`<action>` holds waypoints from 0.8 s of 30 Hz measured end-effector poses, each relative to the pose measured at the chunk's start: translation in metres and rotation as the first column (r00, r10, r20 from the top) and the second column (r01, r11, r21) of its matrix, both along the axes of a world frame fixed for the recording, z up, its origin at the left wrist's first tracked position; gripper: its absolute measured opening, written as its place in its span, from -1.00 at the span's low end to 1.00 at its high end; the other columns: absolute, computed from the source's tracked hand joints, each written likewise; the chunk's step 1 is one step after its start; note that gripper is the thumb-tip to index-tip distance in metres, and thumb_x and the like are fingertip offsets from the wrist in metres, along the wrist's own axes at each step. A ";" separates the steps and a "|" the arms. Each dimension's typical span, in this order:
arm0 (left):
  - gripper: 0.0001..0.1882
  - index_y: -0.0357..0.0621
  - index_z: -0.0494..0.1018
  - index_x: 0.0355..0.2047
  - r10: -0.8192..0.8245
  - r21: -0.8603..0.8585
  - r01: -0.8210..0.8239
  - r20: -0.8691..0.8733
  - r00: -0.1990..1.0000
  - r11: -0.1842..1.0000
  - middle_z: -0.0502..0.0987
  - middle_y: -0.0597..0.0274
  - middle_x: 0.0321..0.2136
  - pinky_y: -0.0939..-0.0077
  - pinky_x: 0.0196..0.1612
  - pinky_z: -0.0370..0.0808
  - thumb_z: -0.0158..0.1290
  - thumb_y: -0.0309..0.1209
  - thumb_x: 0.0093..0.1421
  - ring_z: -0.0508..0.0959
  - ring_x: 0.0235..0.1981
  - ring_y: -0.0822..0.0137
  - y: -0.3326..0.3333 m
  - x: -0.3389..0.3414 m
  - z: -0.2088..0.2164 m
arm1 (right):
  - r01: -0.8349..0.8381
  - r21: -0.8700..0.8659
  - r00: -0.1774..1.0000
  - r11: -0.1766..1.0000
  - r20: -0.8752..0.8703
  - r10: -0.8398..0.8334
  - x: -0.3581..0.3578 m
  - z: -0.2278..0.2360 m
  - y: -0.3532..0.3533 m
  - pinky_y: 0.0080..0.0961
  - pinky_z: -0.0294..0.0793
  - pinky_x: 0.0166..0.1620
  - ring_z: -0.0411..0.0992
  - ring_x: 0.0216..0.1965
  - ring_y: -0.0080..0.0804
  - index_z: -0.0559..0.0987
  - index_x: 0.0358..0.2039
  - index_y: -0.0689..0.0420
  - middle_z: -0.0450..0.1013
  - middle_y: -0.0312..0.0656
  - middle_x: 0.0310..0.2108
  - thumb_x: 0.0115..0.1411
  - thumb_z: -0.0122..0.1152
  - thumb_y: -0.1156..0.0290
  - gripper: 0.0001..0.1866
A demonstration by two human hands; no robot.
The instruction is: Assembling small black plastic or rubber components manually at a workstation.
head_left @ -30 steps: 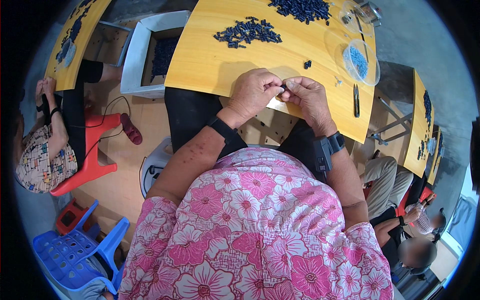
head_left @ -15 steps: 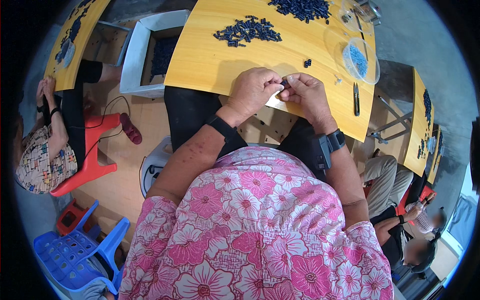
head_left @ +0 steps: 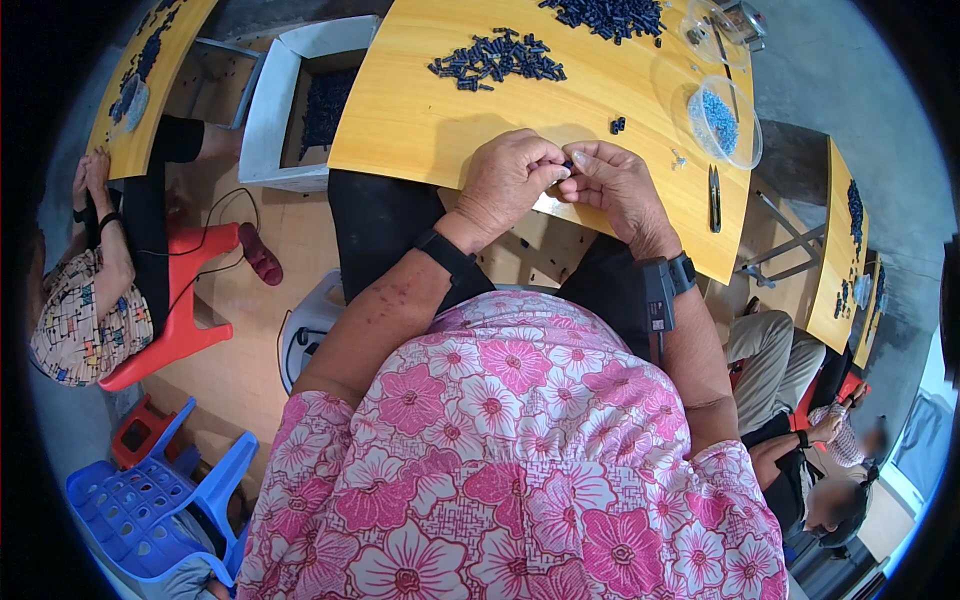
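Above the near edge of the yellow table (head_left: 400,120), my two hands meet fingertip to fingertip. My left hand (head_left: 507,180) pinches a small dark plastic part (head_left: 567,166), mostly hidden by the fingers. My right hand (head_left: 620,185) is closed at the same part, thumb and forefinger against it. Beyond them lies a loose pile of small dark parts (head_left: 498,60), with a larger pile (head_left: 605,16) at the far edge. A pair of dark parts (head_left: 617,125) sits apart, right of the piles. A few tiny pale pieces (head_left: 679,160) lie near my right hand.
On the right of the table are a clear tub of light-blue pieces (head_left: 716,122) and black snips (head_left: 714,198). A white box (head_left: 275,110) holding dark parts stands left. People sit at tables on both sides; a blue plastic chair (head_left: 150,510) is at lower left.
My right hand has turned slightly, its wrist and the device on it rolling. Both hands stay together at the small part, and the piles are unchanged.
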State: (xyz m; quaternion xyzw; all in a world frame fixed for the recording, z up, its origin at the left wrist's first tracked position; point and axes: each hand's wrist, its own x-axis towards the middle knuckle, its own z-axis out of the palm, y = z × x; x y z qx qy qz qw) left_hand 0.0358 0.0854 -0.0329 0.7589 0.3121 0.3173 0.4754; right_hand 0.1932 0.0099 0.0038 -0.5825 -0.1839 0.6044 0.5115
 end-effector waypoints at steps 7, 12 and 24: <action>-0.91 -0.17 0.57 -0.43 -0.003 0.049 0.006 -0.051 0.999 0.999 0.50 0.25 -0.54 0.51 -0.43 0.45 0.23 -0.50 0.01 0.51 -0.55 0.38 0.000 0.001 -0.003 | 0.048 0.033 0.999 0.998 -0.026 -0.047 -0.001 -0.005 -0.002 -0.55 0.56 -0.31 0.51 -0.49 -0.47 0.53 -0.18 0.32 0.54 -0.14 -0.44 0.20 0.24 0.48 -0.77; -0.90 -0.13 0.58 -0.44 -0.025 0.013 0.026 -0.065 0.998 1.000 0.51 0.25 -0.54 0.42 -0.42 0.45 0.23 -0.44 -0.01 0.51 -0.52 0.31 -0.002 0.001 -0.003 | 0.010 0.027 0.997 1.000 0.072 -0.011 0.000 -0.001 -0.005 -0.53 0.56 -0.34 0.50 -0.51 -0.47 0.53 -0.21 0.29 0.51 -0.18 -0.47 0.16 0.25 0.51 -0.80; -0.92 -0.09 0.59 -0.50 -0.056 0.243 0.077 -0.093 0.994 0.967 0.51 0.23 -0.55 0.31 -0.31 0.44 0.23 -0.42 -0.06 0.49 -0.42 0.16 -0.004 0.002 -0.001 | 0.040 0.079 0.926 0.996 0.373 -0.067 0.005 0.003 -0.002 -0.69 0.42 -0.38 0.43 -0.45 -0.67 0.59 -0.25 0.21 0.53 -0.31 -0.41 0.20 0.21 0.45 -0.86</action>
